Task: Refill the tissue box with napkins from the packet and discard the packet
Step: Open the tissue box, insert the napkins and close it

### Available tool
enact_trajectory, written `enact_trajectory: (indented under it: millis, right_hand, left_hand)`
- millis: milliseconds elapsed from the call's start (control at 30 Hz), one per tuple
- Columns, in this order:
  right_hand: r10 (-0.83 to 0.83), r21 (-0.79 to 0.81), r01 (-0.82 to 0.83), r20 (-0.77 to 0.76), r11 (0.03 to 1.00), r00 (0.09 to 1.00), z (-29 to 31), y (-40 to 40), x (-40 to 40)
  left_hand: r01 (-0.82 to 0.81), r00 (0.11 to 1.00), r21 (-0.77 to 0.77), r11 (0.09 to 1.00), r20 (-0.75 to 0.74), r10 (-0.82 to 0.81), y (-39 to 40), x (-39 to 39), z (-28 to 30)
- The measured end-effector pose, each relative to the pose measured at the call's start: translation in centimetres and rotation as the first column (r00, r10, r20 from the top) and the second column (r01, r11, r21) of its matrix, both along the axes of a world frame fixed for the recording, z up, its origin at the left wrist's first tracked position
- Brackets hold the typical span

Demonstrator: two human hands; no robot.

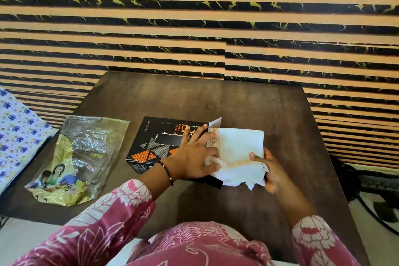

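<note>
**Soft stack going in at the box's open end**

At the left, the packet (75, 157) lies flat and crinkled on the table (237, 101), near the table's left edge and apart from the box. It looks emptied, thin and very light; a pinch at any corner should lift it, though it may flutter.

In the middle, the tissue box (159, 142) lies flat with its right end flap open. It is light card, so it will likely slide unless held. The left hand (194, 157) rests across its right end, fingers spread and fairly straight, pressing on box and napkins rather than gripping.

The napkins (239, 153), a soft, floppy white stack with frayed near corners, sit at the box's open end. The right hand (267, 168) holds their right edge, fingers curled around it. Supporting the whole edge should stop the sheets buckling.

Bare table lies to the right and behind the box.
</note>
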State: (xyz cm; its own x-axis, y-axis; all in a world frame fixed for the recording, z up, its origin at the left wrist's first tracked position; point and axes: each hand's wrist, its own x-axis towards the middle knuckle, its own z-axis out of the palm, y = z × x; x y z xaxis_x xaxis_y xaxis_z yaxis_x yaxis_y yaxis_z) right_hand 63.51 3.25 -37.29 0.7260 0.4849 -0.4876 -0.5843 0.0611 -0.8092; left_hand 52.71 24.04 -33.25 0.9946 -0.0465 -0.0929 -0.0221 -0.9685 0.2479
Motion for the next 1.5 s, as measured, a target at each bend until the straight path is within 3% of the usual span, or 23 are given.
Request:
enact_trajectory:
  millis: [167,400,633,833,1100,1367,1500]
  right_hand:
    - [-0.028,0.01,0.029,-0.055,1.0,0.998,-0.2,0.5,0.1]
    - [-0.096,-0.046,0.095,-0.036,0.994,0.995,-0.3,0.8,-0.5]
    - [-0.149,-0.001,0.149,-0.014,0.989,0.989,-0.6,0.9,-2.2]
    - [-0.095,0.052,0.091,0.077,0.994,0.993,-0.7,0.8,-3.5]
    - [0.027,-0.06,-0.018,0.142,0.998,0.99,-0.8,0.6,-2.9]
    - [0.036,-0.061,-0.029,0.118,0.998,0.992,-1.1,0.7,-2.3]
    - [0.006,0.028,-0.005,-0.034,1.0,0.999,-0.7,0.6,-1.3]
  left_hand:
    - [0.018,0.999,-0.025,1.0,0.05,-0.017,1.2,-0.8,-0.5]
    - [-0.08,0.989,-0.076,0.994,0.119,0.088,0.4,-0.9,-1.1]
    - [-0.162,0.975,-0.114,0.98,0.135,0.177,0.1,-0.9,-1.2]
    - [-0.184,0.974,-0.078,0.98,0.118,0.193,0.3,-0.8,-1.6]
    - [-0.161,0.968,-0.143,0.976,0.17,0.185,0.3,-0.8,-1.7]
    - [-0.188,0.957,-0.149,0.971,0.194,0.215,0.5,-0.7,-2.1]
    - [-0.186,0.968,-0.111,0.976,0.149,0.201,0.3,-0.7,-1.8]
